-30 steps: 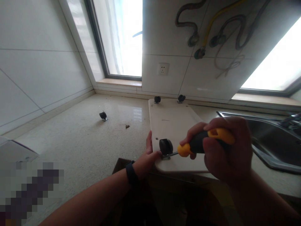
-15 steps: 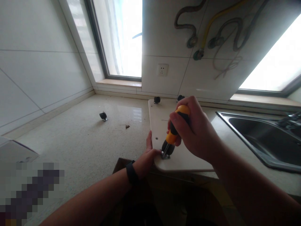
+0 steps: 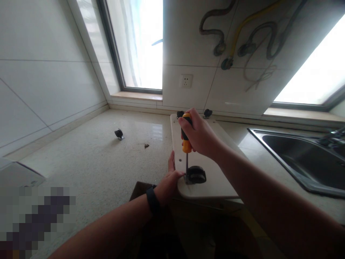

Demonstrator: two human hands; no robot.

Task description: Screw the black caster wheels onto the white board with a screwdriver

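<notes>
A cream board (image 3: pixel 212 180) lies on the speckled countertop (image 3: pixel 107 162), its near end over the counter edge. A black caster wheel (image 3: pixel 196 174) sits at the board's near left corner. My right hand (image 3: pixel 201 136) grips a yellow-and-black screwdriver (image 3: pixel 185 142) held upright, its tip down at the caster's base plate. My left hand (image 3: pixel 169 181) rests against the board's left edge beside that caster, thumb on the board. Two more casters (image 3: pixel 180 114) (image 3: pixel 207 113) stand at the board's far end.
A loose black caster (image 3: pixel 118 133) and a small brown bit (image 3: pixel 146 145) lie on the counter to the left. A steel sink (image 3: pixel 304 158) is sunk in at the right. Tiled walls, a socket (image 3: pixel 186 81), hoses and windows stand behind.
My right hand swung the screwdriver from lying sideways to standing upright over the caster's plate. The caster wheel has turned to point right. My left hand stayed put.
</notes>
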